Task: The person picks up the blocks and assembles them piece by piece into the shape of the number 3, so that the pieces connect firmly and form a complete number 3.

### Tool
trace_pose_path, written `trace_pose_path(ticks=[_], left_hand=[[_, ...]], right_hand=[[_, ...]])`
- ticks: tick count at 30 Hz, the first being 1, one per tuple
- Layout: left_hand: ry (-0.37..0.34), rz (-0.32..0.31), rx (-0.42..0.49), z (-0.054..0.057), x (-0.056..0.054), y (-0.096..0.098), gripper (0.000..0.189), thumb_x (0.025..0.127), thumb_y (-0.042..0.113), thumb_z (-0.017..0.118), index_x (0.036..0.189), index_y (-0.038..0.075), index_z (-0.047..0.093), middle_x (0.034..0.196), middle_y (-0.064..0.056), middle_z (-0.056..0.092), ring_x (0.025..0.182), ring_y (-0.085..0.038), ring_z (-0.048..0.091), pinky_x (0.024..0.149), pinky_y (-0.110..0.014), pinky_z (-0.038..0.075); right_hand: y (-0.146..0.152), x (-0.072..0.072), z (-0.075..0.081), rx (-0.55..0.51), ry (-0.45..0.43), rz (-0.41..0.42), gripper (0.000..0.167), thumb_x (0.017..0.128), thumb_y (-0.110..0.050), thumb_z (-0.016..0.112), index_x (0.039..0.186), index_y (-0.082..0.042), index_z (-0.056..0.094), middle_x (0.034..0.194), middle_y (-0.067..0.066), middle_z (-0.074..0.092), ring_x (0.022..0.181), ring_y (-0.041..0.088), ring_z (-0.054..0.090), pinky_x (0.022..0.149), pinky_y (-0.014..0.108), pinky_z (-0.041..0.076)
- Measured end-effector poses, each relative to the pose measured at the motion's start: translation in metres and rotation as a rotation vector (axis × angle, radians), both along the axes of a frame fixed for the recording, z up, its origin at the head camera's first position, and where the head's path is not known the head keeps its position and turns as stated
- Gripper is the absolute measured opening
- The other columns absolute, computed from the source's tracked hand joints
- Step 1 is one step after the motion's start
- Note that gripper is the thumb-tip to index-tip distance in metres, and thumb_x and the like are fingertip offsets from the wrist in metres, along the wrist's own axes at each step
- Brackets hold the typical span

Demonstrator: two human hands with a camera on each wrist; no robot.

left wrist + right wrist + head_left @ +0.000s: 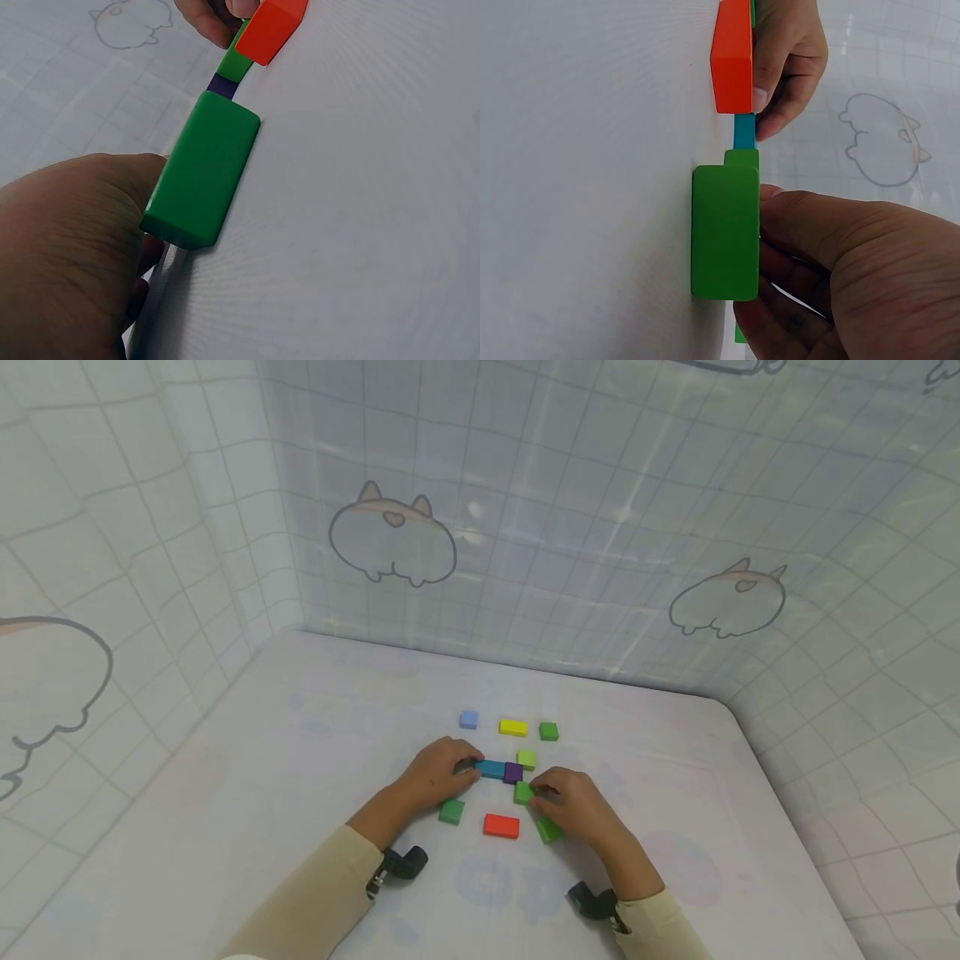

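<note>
My left hand [437, 772] pinches the left end of a teal-blue block [492, 769] between thumb and index finger. The block's right end touches a small purple block [513, 772]. With thumb and fingertips my right hand [576, 806] holds a light green block [522, 792] just below the purple one. A yellow-green block [527, 759] lies right above the purple block. Beside the right hand lies a longer green block [549, 831]; a dark green block [452, 812] is just below the left hand. Between the wrists lies a red block [502, 826].
Behind the hands are a pale blue block [468, 719], a yellow block [513, 727] and a green block [549, 732]. All lie on a white tabletop [360, 693]. A grid-patterned curtain [540, 527] with cartoon animals surrounds the table's back and sides.
</note>
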State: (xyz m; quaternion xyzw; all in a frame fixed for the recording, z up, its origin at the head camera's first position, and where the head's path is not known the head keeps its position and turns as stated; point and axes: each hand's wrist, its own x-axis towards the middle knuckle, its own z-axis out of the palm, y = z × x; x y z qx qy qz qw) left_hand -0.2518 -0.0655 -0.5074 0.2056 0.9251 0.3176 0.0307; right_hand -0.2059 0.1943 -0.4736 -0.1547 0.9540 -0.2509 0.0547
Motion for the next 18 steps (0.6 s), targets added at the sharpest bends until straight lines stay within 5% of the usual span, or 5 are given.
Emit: trace_pose_path(ticks=[18], left_hand=[[0.002,0.003,-0.002,0.0004,0.0005,0.0008,0.032,0.092,0.036,0.070,0.122,0.024,0.069,0.121,0.007,0.066,0.111,-0.012,0.057,0.099,-0.037,0.050]], right_hand=[[0.0000,0.0001,0.0001,-0.004,-0.023,-0.030,0.030,0.087,-0.025,0.078,0.115,-0.015,0.074,0.110,-0.004,0.071,0.108,0.016,0.064,0.095,0.040,0.055]])
